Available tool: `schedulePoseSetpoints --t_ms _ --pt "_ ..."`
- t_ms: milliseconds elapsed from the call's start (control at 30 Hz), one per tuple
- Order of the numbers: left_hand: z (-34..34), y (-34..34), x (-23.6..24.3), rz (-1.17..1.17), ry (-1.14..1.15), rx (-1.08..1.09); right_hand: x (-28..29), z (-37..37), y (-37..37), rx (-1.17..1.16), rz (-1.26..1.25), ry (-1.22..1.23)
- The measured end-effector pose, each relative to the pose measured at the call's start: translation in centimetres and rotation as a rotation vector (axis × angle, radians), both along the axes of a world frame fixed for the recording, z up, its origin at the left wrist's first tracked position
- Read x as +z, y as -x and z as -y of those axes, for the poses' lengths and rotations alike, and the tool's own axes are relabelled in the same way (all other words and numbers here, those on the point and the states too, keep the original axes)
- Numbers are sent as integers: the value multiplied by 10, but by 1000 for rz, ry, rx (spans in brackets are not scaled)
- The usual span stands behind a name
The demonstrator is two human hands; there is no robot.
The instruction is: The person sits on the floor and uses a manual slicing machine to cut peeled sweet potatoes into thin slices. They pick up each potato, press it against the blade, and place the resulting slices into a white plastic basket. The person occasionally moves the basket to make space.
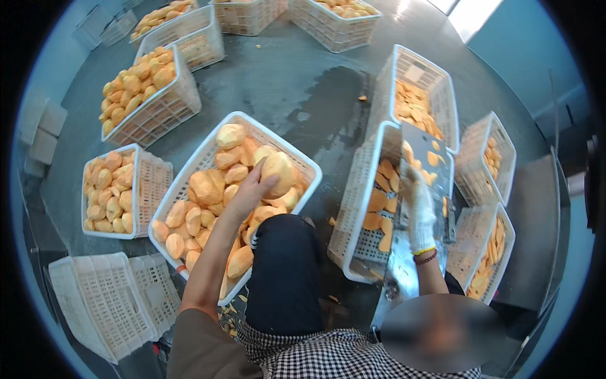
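My left hand [254,187] is closed round a large peeled, pale-orange root vegetable [279,173], probably a sweet potato. It is over a white crate [312,165] heaped with more peeled roots [206,187]. My right hand [416,205], in a white knitted glove, lies along a sloping metal slicing board [400,268]; its fingers look stretched out, and what lies under them is hidden. Thin orange slices [433,158] lie on the board beyond the fingers. Under the board, a white crate [346,221] holds larger slices [377,201].
Another crate [447,95] of slices stands beyond the board, with two crates [464,237] to its right. Crates of peeled roots [154,129] stand at the left and far side. A white crate [104,303] lies at lower left. The grey floor [278,76] has wet patches and scraps.
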State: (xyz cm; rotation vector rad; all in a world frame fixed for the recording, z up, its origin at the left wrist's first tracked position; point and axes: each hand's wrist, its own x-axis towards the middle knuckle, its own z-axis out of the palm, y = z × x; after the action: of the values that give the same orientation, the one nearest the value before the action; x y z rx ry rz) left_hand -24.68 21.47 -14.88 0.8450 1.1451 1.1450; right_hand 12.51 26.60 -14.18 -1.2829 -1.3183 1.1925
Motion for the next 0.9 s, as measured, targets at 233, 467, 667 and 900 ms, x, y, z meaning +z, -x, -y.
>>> schedulePoseSetpoints --t_ms 233,467,667,900 --pt "8 -177 102 -758 -986 -345 123 79 29 206 -883 427" --pt "-45 -203 46 -340 -551 -63 49 173 -85 -31 636 -254" --pt "-50 -210 51 -450 -564 -58 17 183 -86 -210 848 -163" --pt "-75 -222 21 -468 -495 -31 -44 -7 -104 -347 1009 -258"
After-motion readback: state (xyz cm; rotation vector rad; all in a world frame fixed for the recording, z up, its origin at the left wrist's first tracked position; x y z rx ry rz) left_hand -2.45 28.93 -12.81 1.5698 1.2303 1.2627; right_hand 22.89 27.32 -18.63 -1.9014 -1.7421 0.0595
